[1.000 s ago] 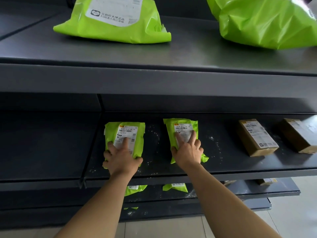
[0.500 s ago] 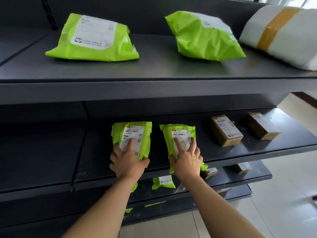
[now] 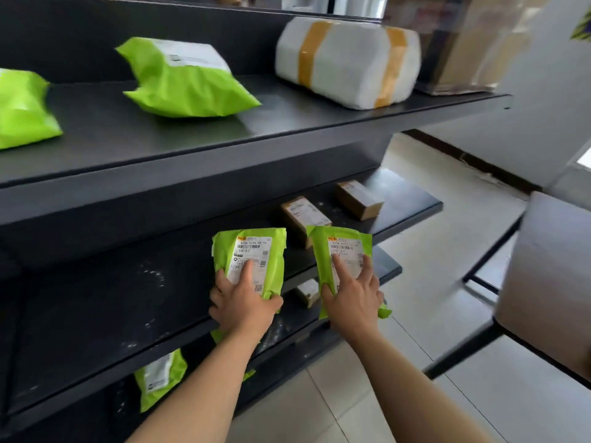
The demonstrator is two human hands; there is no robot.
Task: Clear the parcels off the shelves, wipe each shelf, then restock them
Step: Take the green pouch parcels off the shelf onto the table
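My left hand (image 3: 241, 303) grips a small green parcel (image 3: 275, 247) with a white label, thumb on its right edge and forefinger on the label. My right hand (image 3: 353, 297) grips a second small green parcel (image 3: 319, 251) the same way. Both parcels are lifted off the dusty middle shelf (image 3: 112, 302) and held in front of its edge. Two brown cardboard boxes (image 3: 303, 215) (image 3: 359, 198) lie further right on that shelf.
The top shelf (image 3: 179, 135) carries two green bags (image 3: 182, 81) (image 3: 22, 107), a white taped bundle (image 3: 348, 62) and a cardboard box (image 3: 460, 55). Lower shelves hold a green parcel (image 3: 160, 375) and a small box (image 3: 307, 290). A table with a grey box (image 3: 550, 270) stands at the right over tiled floor.
Both hands have lifted their green parcels off the middle shelf and drawn them to the right, past its front edge. The view has swung right, bringing the table and floor into sight.
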